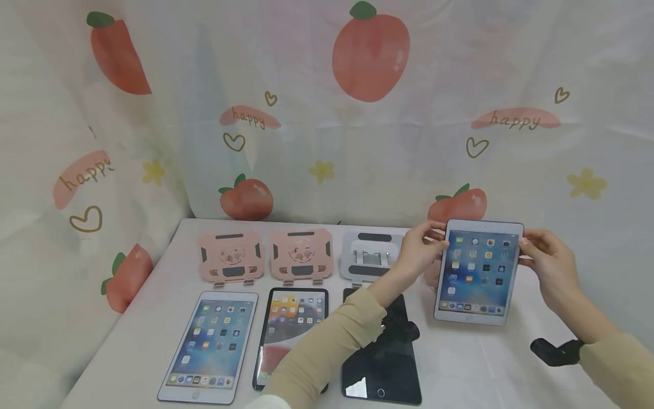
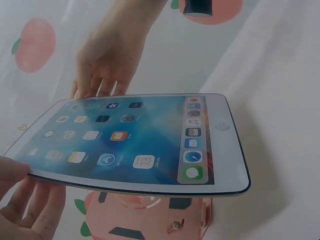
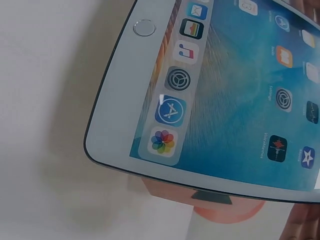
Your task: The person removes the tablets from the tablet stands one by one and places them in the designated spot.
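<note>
Both hands pinch a white-framed tablet (image 1: pixel 477 272) by its upper side edges, its lit screen full of app icons and tilted back a little. My left hand (image 1: pixel 421 250) holds the left edge, thumb at the front. My right hand (image 1: pixel 552 267) holds the right edge. Behind the tablet stands a pink tablet stand (image 2: pixel 145 220), mostly hidden in the head view. In the left wrist view, the tablet's home-button end reaches out past this stand. Only a few fingers of the right hand show at the corner of the right wrist view.
Two pink stands (image 1: pixel 232 255) (image 1: pixel 301 254) and a grey-white stand (image 1: pixel 372 258) line the back of the white table. In front lie a white tablet (image 1: pixel 209 346), a black-rimmed tablet (image 1: pixel 291 324) partly under the left sleeve, and a dark-screened tablet (image 1: pixel 383 369). A fruit-print curtain (image 1: pixel 327 130) hangs behind.
</note>
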Action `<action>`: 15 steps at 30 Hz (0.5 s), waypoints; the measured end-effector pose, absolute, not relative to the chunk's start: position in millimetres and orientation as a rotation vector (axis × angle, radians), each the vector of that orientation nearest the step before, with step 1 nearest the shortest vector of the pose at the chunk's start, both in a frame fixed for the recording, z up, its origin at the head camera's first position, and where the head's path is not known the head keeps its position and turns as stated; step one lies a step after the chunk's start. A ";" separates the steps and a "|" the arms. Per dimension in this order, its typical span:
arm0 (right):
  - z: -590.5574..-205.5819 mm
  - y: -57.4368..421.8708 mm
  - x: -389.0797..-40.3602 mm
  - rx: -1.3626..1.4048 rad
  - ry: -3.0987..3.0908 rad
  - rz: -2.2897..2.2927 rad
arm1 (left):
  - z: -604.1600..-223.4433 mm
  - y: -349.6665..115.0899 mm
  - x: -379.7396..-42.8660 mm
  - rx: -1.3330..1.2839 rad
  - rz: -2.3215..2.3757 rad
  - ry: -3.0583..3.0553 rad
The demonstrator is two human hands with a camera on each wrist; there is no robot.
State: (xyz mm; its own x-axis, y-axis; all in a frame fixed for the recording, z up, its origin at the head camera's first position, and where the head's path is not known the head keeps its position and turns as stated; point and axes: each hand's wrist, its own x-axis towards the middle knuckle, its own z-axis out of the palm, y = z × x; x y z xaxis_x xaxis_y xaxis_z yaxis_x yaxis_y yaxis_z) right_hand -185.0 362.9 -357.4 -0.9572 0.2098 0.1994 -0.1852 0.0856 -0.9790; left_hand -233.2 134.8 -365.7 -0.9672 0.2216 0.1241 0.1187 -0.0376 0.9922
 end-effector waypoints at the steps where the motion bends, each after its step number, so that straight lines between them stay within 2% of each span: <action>1: -357.7 363.2 -183.2 -0.022 -2.091 1.944 | -366.6 133.9 -232.1 0.395 2.174 2.130; 15: -367.2 370.7 -161.3 0.032 -2.147 1.996 | -378.1 124.1 -209.2 0.544 2.047 2.222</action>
State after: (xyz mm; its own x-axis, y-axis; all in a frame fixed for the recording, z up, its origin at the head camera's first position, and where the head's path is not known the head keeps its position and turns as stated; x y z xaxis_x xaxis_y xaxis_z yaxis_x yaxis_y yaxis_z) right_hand -161.3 370.7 -367.2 -0.9778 0.1259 0.1674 -0.1578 0.0830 -0.9840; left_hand -209.2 124.1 -378.1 -0.9347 0.3041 0.1839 0.2082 0.0492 0.9768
